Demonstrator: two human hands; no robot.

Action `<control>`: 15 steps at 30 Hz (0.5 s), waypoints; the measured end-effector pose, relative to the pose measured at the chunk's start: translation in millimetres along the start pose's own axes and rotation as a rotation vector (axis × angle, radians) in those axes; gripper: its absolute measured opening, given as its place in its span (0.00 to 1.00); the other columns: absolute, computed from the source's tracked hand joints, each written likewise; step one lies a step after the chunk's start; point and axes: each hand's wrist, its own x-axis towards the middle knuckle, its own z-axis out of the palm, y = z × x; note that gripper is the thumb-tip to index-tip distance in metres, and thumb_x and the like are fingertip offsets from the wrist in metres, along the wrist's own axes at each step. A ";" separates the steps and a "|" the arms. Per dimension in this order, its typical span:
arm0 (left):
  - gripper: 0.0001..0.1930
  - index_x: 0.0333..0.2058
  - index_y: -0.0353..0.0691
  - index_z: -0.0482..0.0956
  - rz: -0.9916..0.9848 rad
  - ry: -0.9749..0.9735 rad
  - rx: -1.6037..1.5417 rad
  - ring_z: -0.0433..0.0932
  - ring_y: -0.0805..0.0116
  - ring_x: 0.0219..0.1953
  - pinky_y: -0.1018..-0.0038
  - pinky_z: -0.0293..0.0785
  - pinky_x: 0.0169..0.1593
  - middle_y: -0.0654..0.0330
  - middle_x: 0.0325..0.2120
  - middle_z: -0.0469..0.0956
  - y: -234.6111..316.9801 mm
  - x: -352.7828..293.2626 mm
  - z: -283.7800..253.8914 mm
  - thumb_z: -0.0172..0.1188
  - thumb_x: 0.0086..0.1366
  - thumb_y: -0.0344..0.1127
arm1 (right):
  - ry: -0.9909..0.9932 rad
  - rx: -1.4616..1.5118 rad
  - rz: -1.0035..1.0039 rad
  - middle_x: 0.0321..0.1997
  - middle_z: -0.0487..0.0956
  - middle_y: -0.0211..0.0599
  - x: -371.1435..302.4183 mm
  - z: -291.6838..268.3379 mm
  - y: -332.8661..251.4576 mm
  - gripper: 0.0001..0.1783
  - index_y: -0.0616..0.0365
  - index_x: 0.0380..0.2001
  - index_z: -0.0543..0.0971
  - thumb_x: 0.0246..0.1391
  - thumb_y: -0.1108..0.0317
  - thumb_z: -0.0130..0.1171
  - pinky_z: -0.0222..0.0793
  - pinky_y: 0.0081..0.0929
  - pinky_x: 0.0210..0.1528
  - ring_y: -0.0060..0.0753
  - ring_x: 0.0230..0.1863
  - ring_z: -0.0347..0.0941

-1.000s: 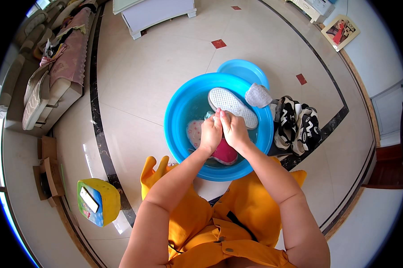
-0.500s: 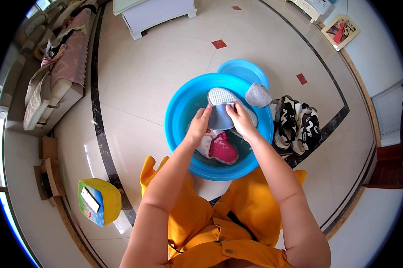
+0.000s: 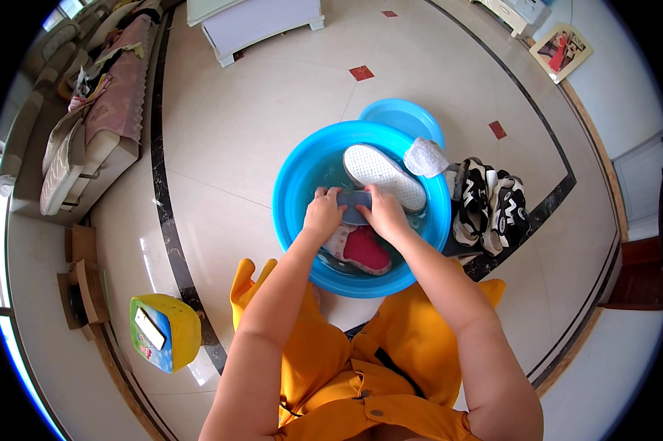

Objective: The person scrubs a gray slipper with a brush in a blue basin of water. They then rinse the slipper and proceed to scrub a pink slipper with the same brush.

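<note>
A flat grey-blue piece (image 3: 355, 209), whose kind I cannot make out, spans my two hands over the large blue basin (image 3: 288, 209). My left hand (image 3: 323, 216) grips its left end and my right hand (image 3: 385, 212) its right end, fingers closed on both. Just below my hands, a pink and white slipper (image 3: 367, 251) lies in the basin's water. Beyond them a shoe with a white textured sole (image 3: 384, 176) rests sole up. A light grey cloth-like item (image 3: 425, 157) hangs over the basin's right rim.
Behind the basin stands a second blue basin (image 3: 403, 117). Black and white sneakers (image 3: 509, 209) sit on the tiled floor to the right. At the left are a yellow stool (image 3: 186, 334) with a phone (image 3: 149, 328) on it, cardboard boxes (image 3: 89, 290) and a sofa (image 3: 103, 165).
Both hands have moved down toward me with the grey-blue piece, which now shows as a narrower strip. More of the white sole shows beyond them.
</note>
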 end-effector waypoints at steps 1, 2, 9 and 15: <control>0.22 0.51 0.41 0.72 -0.001 -0.016 0.033 0.74 0.47 0.48 0.60 0.73 0.50 0.46 0.48 0.72 -0.8 0.2 2.0 0.63 0.56 0.36 | -0.003 -0.046 -0.013 0.39 0.77 0.52 -1.0 0.6 -0.9 0.21 0.60 0.45 0.69 0.50 0.65 0.62 0.72 0.46 0.39 0.58 0.38 0.76; 0.23 0.52 0.40 0.71 -0.002 -0.032 0.067 0.74 0.46 0.48 0.60 0.73 0.50 0.46 0.48 0.72 -1.5 0.1 3.9 0.63 0.57 0.36 | -0.007 -0.092 -0.026 0.38 0.77 0.51 -2.1 1.2 -3.1 0.21 0.60 0.45 0.69 0.50 0.65 0.62 0.73 0.45 0.38 0.57 0.37 0.76; 0.26 0.51 0.32 0.65 -0.078 -0.080 0.151 0.76 0.43 0.45 0.58 0.74 0.47 0.41 0.45 0.73 6.3 1.7 9.6 0.62 0.57 0.36 | -0.041 -0.447 -0.011 0.32 0.74 0.47 -5.6 17.6 -0.6 0.15 0.59 0.43 0.69 0.54 0.66 0.57 0.75 0.41 0.28 0.54 0.30 0.78; 0.22 0.49 0.32 0.67 -0.129 -0.080 0.112 0.75 0.41 0.45 0.57 0.72 0.49 0.39 0.45 0.74 -2.0 3.9 12.1 0.60 0.59 0.37 | 0.012 -0.143 -0.066 0.37 0.78 0.48 -0.7 9.7 7.6 0.22 0.57 0.46 0.70 0.50 0.61 0.62 0.74 0.44 0.37 0.54 0.34 0.78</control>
